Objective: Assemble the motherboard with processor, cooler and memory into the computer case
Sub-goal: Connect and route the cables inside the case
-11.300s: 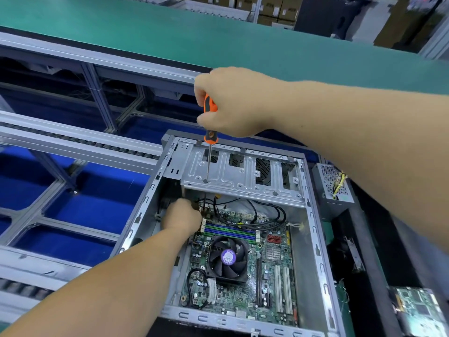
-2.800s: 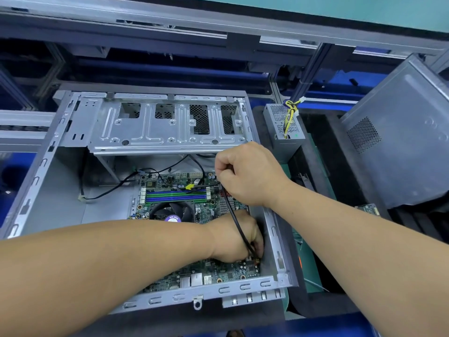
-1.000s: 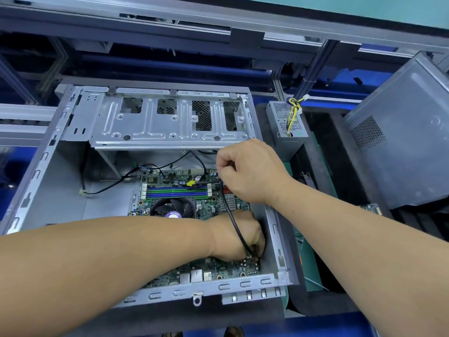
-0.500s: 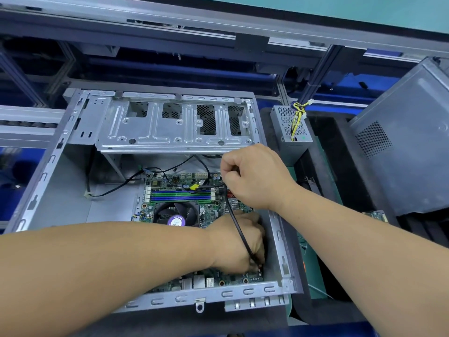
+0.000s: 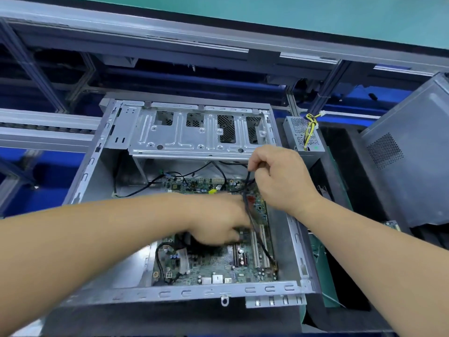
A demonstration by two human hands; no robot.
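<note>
— Motherboard (image 5: pixel 218 263) lies flat inside the computer case (image 5: pixel 298 239), its near edge at the case's front rail; is the left hand (image 5: pixel 218 222) grasping anything?

— Cannot tell; it blurs over the cooler. Farther back, the right hand (image 5: pixel 279 178) has fingers pinching a black cable (image 5: pixel 250 210).

— Risk?

— Tugging could yank its near-corner plug, or snag the slots.

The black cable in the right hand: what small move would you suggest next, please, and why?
Probably lay the black cable down beside the slots: the right hand pinches it above the motherboard, its far end already at the board's near corner, while the left hand works underneath.
</note>
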